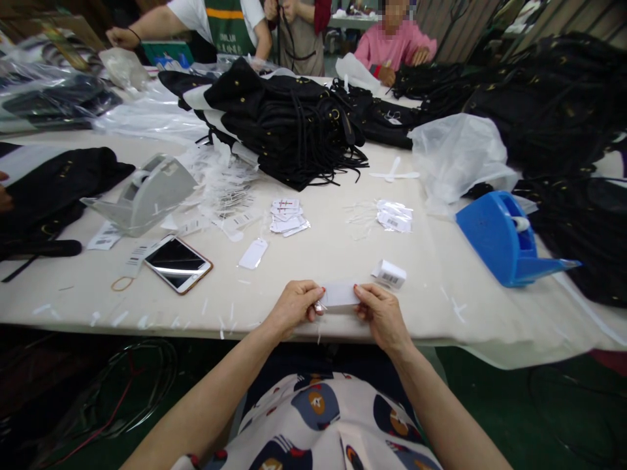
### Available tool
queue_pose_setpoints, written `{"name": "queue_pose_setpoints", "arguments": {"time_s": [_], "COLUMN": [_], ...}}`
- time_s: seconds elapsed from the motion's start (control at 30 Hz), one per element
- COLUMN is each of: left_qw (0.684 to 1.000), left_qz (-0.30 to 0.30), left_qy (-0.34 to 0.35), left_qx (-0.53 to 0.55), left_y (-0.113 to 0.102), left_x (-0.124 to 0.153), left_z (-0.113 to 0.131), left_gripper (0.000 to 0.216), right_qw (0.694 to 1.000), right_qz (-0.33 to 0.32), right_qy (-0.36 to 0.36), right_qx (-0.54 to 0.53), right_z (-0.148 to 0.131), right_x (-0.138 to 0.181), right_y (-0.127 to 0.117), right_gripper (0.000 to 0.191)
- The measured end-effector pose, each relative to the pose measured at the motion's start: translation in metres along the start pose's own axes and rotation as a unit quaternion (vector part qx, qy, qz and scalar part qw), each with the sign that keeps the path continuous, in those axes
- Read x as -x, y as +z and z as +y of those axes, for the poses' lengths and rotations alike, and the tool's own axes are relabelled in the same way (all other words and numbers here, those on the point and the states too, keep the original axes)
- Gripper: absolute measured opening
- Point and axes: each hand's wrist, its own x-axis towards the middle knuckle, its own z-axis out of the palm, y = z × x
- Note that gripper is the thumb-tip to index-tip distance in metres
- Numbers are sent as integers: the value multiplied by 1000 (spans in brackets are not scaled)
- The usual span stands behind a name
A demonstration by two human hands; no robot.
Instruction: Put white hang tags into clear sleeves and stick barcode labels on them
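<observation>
Both of my hands hold a small white paper tag [339, 294] just above the near edge of the white table [343, 254]. My left hand [292, 308] pinches the tag's left end, fingers curled. My right hand [379, 314] pinches its right end. A small white barcode box [388, 273] lies just beyond my right hand. A loose white tag [253, 253] lies further out to the left, and stacks of tags [288, 216] sit past it.
A smartphone [177, 263] and grey tape dispenser [147, 194] are at left, a blue tape dispenser [504, 239] at right. Black garments [289, 124] pile across the back, with plastic bags [458, 156]. Other people work at the far side.
</observation>
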Motion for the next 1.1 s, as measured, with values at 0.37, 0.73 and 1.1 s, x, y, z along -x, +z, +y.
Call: {"name": "queue_pose_setpoints", "arguments": {"time_s": [0.37,0.73,1.1], "left_qw": [999,998,923], "left_qz": [-36,2,100], "left_qy": [27,2,105], "left_qx": [-17,-58,-356], "left_y": [3,-15,-34], "left_x": [-1,1,-1], "left_z": [-4,7,4], "left_gripper": [27,26,26], "right_qw": [999,997,968], "right_qz": [17,43,28], "right_qy": [-11,11,-78], "right_qx": [37,65,236], "right_z": [-3,-9,-2], "right_x": [-1,-8,-13], "right_y": [1,-5,-11], "right_gripper": [24,29,30]}}
